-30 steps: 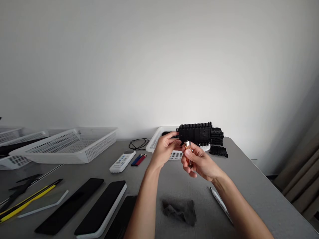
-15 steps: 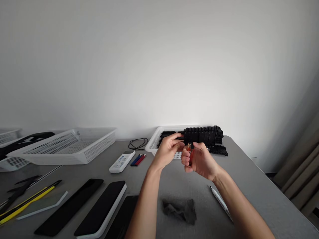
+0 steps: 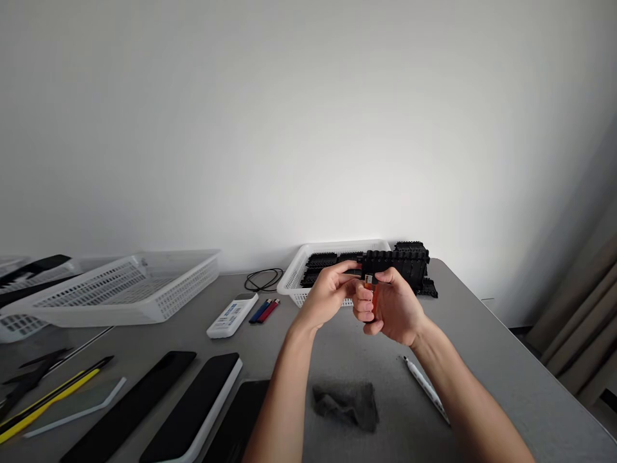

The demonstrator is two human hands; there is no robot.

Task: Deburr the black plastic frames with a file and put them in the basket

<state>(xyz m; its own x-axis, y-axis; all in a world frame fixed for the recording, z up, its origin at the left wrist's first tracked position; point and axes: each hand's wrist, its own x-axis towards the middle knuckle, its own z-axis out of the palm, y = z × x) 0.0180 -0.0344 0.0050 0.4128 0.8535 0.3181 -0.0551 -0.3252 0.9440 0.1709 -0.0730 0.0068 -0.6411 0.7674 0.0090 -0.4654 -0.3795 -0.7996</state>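
Over a gray surface (image 3: 486,360), a black ribbed plastic panel (image 3: 409,265) stretches lengthwise left to right, its left end pinched by the left hand (image 3: 328,296); just in front, the right hand (image 3: 393,305) wraps an upright orange lighter (image 3: 375,299).

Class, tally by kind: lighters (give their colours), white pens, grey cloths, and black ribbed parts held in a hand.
Lighters: 3 (orange lighter in the right hand; blue lighter and red lighter on the table)
White pen: 1
Grey cloth: 1
Black ribbed part in the left hand: 1
Total: 6
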